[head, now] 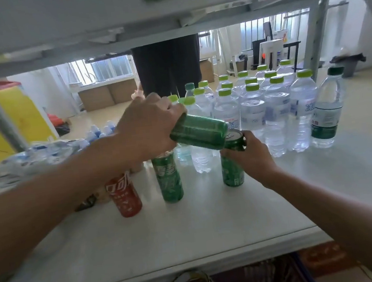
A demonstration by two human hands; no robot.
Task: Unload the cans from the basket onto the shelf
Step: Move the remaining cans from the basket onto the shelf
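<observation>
My left hand grips a green can that lies tilted on its side in the air above the white shelf. My right hand holds an upright green can standing on the shelf, just below the tilted one. Another green can stands upright to the left, and a red can stands further left, partly behind my left forearm. The basket shows dimly under the shelf's front edge, with a can top inside it.
Several clear water bottles with green caps crowd the back right of the shelf. Wrapped packs of blue-capped bottles lie at the back left. An upper shelf board hangs close overhead. A person in dark clothes stands behind the shelf.
</observation>
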